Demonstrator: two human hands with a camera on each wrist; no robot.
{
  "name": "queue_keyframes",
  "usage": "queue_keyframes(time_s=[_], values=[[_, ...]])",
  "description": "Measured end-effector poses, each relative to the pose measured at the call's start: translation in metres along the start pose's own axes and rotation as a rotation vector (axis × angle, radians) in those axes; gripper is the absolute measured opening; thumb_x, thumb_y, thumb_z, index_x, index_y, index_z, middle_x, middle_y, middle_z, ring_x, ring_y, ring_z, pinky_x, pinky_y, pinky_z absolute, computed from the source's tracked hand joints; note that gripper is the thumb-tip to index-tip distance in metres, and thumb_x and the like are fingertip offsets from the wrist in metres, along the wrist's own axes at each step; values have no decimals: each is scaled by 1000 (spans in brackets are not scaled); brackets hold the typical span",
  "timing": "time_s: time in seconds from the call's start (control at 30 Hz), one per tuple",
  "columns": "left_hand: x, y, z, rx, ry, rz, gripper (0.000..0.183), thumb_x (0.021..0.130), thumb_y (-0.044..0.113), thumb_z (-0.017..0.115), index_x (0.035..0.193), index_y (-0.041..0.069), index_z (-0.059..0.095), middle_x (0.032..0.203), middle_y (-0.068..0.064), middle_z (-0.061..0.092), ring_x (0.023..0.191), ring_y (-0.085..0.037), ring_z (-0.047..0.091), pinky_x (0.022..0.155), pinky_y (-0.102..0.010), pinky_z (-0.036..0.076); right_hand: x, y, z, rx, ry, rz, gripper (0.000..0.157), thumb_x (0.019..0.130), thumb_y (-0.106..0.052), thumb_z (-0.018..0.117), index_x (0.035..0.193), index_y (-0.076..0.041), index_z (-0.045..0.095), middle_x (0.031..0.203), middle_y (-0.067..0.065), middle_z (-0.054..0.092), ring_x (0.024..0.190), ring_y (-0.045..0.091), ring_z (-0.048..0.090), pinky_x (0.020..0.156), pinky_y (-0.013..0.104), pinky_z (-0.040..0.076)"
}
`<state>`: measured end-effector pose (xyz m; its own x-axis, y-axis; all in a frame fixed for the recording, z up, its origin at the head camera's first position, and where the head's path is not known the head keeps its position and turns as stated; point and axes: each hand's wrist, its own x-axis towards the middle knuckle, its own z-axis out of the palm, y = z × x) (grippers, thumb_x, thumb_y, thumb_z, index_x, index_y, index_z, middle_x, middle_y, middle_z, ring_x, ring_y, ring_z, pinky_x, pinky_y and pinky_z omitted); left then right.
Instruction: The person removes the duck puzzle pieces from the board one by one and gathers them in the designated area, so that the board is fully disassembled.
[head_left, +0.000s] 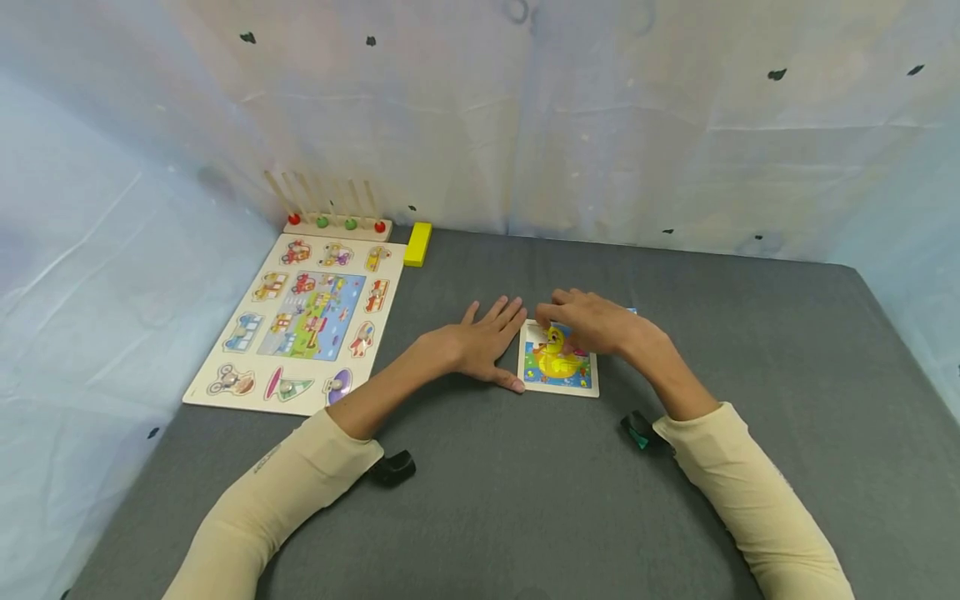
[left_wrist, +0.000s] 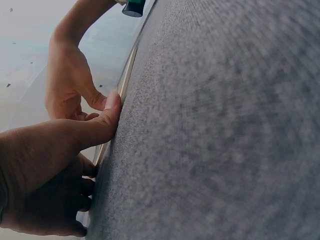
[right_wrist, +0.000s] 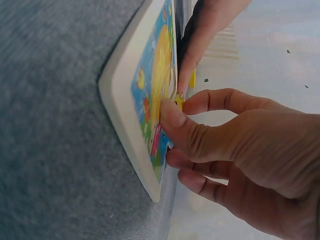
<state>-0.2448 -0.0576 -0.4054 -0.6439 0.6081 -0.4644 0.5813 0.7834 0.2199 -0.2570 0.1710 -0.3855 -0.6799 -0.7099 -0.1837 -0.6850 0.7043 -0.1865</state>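
A small wooden jigsaw puzzle [head_left: 558, 388] with a yellow duck picture lies flat on the grey table. My left hand [head_left: 480, 342] rests beside its left edge, fingers spread, with the thumb against the frame near the lower left corner. Over the puzzle's upper part, my right hand [head_left: 592, 321] pinches a puzzle piece [right_wrist: 179, 101] showing yellow between thumb and index finger. In the head view, the duck's head [head_left: 555, 337] shows just below those fingers, next to a pale bare patch of the tray. The right hand hides the puzzle's upper right part.
To the left lies a large wooden peg puzzle board [head_left: 300, 383] with vehicle and toy pictures. Behind it stands a peg rack [head_left: 337, 229] with red and green beads, beside a yellow block [head_left: 417, 244]. A bit of blue [head_left: 632, 311] shows behind the right hand.
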Motion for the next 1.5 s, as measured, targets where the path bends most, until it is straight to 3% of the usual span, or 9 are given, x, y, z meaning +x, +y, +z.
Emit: queue_keyframes(time_s=[0.33,0.47,0.7,0.83,1.03,1.17,1.3,1.5], values=[[0,0,-2,6,-1,-8,119,93,75,58,168,13,-10,175,-8,-22,164,-28,-19,132,-62,-3,1,0,-2,16,36,-33,41,80,-2,88,104,-12,57,104,3,62,97,25,57,89,42,51],[-1,0,-2,5,-10,-9,119,93,75,58,168,12,-10,175,-8,-22,164,-28,-20,132,-61,-3,0,-1,-3,54,40,-43,38,82,-3,88,103,-11,58,103,3,65,97,25,59,89,44,50],[0,1,1,-13,-8,2,119,93,74,59,168,14,-10,175,-7,-22,164,-27,-20,132,-61,-5,-2,1,-4,112,66,-101,23,91,0,78,91,-10,57,81,2,56,73,14,47,75,36,43],[0,1,-1,-19,-16,1,119,93,74,59,168,14,-10,175,-7,-22,164,-27,-20,132,-61,-5,-4,4,-11,204,71,-116,18,94,0,75,100,-8,60,90,5,65,78,15,56,74,35,49],[0,1,-1,-28,7,0,119,93,73,61,168,13,-10,176,-7,-21,164,-26,-20,132,-60,-5,-21,15,-35,257,131,-45,24,94,-5,77,111,-7,60,98,6,70,84,17,62,77,37,54],[0,1,0,-15,11,6,120,93,72,62,168,12,-9,176,-8,-20,164,-28,-19,132,-61,-4,-38,31,-46,228,163,6,19,95,-4,75,111,-7,65,99,6,72,85,17,63,78,38,54],[-1,1,1,-24,11,11,121,92,72,63,169,11,-9,176,-9,-20,165,-28,-18,132,-61,-3,-55,47,-54,198,187,60,18,96,3,71,111,-6,69,106,10,75,95,25,69,84,46,57],[-2,1,1,-60,43,2,122,90,70,67,169,10,-3,177,-9,-17,165,-28,-16,132,-61,-4,-70,73,-56,178,112,156,22,97,11,61,111,-5,68,105,15,70,93,28,66,78,46,55]])
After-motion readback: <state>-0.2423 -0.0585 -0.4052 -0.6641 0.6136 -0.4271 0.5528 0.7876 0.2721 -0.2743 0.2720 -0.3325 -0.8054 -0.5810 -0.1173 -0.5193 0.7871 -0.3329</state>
